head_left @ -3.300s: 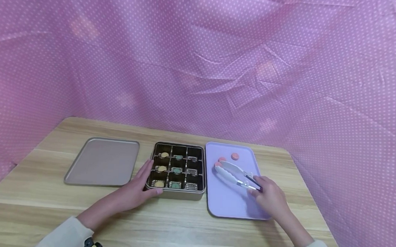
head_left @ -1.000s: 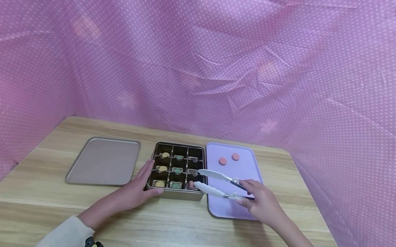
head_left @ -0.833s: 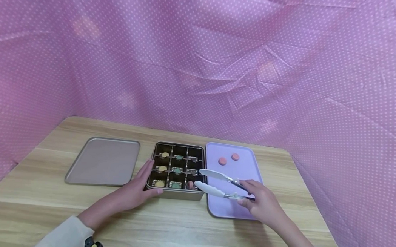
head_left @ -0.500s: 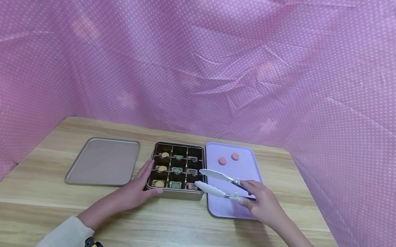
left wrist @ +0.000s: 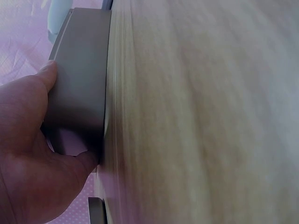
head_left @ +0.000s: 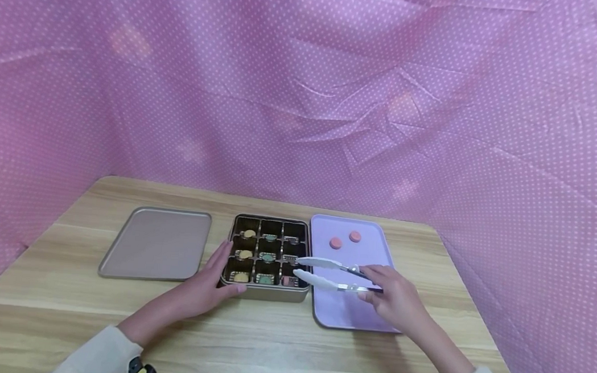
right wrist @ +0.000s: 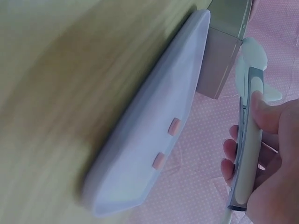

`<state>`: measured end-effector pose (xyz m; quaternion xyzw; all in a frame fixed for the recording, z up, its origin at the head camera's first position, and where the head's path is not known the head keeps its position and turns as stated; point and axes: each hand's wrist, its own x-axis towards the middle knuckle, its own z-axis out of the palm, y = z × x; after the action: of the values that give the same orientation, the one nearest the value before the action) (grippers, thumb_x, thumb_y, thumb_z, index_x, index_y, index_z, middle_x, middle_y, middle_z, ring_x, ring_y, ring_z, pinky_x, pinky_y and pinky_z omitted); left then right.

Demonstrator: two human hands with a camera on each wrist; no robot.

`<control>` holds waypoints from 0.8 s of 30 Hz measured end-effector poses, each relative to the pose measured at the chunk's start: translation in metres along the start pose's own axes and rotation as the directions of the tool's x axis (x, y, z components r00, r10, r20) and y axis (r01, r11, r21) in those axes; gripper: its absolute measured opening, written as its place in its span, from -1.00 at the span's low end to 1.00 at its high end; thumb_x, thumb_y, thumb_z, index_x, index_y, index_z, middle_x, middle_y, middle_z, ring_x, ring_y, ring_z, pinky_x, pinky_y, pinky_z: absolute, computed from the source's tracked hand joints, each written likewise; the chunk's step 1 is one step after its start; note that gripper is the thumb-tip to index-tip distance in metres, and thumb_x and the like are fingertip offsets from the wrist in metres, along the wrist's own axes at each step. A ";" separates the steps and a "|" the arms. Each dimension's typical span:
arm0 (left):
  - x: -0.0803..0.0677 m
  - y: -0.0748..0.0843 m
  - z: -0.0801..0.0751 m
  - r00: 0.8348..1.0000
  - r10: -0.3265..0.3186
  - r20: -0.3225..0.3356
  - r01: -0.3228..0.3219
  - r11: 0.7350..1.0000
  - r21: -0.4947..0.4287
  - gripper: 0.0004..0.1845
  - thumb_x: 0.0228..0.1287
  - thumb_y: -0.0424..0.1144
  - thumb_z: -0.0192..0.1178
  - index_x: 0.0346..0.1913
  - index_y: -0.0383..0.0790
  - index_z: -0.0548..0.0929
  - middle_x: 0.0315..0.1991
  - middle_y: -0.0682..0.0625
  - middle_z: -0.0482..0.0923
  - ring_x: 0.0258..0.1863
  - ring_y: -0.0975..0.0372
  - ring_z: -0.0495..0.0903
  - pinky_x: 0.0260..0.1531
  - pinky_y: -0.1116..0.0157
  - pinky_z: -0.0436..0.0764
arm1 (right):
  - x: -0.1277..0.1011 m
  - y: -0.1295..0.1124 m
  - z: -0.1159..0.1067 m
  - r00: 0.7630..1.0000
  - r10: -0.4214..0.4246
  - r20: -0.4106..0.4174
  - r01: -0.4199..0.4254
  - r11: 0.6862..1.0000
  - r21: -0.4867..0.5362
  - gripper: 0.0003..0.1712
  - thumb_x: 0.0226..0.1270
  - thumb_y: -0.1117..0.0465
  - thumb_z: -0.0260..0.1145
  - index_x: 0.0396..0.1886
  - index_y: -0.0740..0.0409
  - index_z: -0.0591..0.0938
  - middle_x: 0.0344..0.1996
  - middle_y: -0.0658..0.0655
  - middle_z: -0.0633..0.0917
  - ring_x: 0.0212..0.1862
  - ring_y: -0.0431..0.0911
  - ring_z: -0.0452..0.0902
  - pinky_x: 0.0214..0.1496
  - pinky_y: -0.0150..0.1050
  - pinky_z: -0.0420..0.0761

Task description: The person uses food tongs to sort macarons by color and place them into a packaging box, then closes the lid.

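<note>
A metal box (head_left: 273, 294) holds a dark divider with rows of compartments. Yellow macarons (head_left: 241, 277) lie in its left column, green macarons (head_left: 267, 257) in the middle one. One pink macaron (head_left: 286, 280) stands in the front right compartment. My left hand (head_left: 205, 289) rests at the box's front left corner, fingers straight along the side and thumb on the front wall. My right hand (head_left: 395, 295) grips the handles of tongs (right wrist: 247, 158). Their white, spread tips overlap the box's right column in the head view, with nothing between them.
Right of the box lies a lilac tray (head_left: 342, 314) bearing two pink macarons (head_left: 335, 243). A flat grey-brown lid or tray (head_left: 159, 243) lies to the left. Pink dotted cloth (head_left: 304, 95) hangs around the wooden table (head_left: 217, 347).
The tongs brought a pink macaron from the tray to the front right compartment and released it. They have since shifted slightly up and back in view. The left hand stays put.
</note>
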<state>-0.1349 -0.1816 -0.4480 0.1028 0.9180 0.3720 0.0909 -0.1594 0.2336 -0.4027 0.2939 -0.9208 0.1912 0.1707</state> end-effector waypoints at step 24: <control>0.004 -0.004 -0.004 1.000 0.003 0.013 -0.003 1.000 -0.021 0.22 0.23 0.50 0.06 0.62 0.04 -0.45 0.63 -0.08 -0.57 0.58 -0.24 -0.19 0.46 -0.29 0.01 | 0.073 0.000 0.006 0.950 -0.313 -0.018 0.306 0.937 -0.167 -0.36 -0.13 0.30 0.64 0.09 0.02 0.76 -0.09 0.04 0.81 0.02 0.08 0.68 0.15 0.03 0.60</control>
<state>-0.1407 -0.1862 -0.4483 0.1058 0.9133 0.3811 0.0974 -0.2171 0.1960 -0.3770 0.4159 -0.8716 0.0927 0.2424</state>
